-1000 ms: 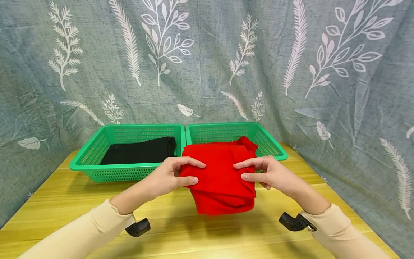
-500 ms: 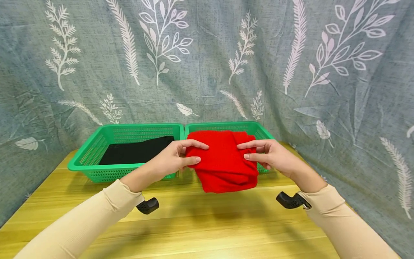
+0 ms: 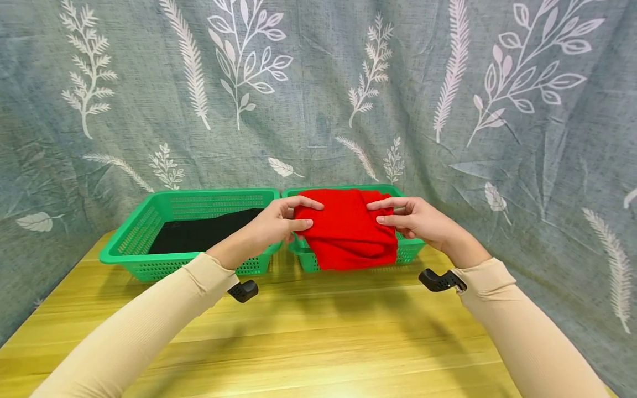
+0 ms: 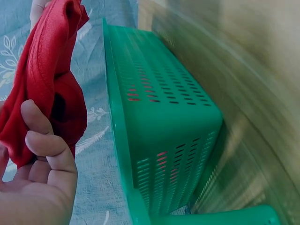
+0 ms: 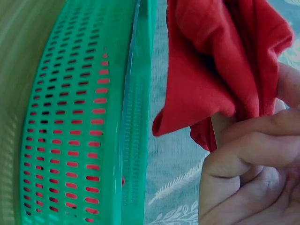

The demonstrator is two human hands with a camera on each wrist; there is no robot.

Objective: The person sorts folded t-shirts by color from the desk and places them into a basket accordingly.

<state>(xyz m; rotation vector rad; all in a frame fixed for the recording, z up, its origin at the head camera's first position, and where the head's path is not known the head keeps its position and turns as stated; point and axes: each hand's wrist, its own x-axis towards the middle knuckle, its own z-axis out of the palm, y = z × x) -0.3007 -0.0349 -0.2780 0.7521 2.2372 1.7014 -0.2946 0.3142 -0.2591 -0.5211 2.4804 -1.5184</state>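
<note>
A folded red garment (image 3: 343,226) hangs between my two hands, over the front of the right green basket (image 3: 408,249). My left hand (image 3: 271,224) pinches its left edge between thumb and fingers; in the left wrist view the folded red layers (image 4: 51,79) bunch above those fingertips. On the other side my right hand (image 3: 423,221) pinches the right edge, and a loose red corner (image 5: 187,103) droops there in the right wrist view. Both wrist views show the garment above the basket's rim (image 5: 124,117). More red cloth shows through the slots of the basket wall (image 4: 164,89).
Left of it stands a second green basket (image 3: 126,258) with folded black cloth (image 3: 194,235) inside. Both baskets stand side by side on a wooden table (image 3: 318,331), in front of a grey-blue leaf-patterned curtain (image 3: 308,110). Each wrist carries a small black camera mount (image 3: 440,280).
Both hands have carried the red garment forward, away from the body, from over the table to over the right basket. The grip of both hands stays the same.
</note>
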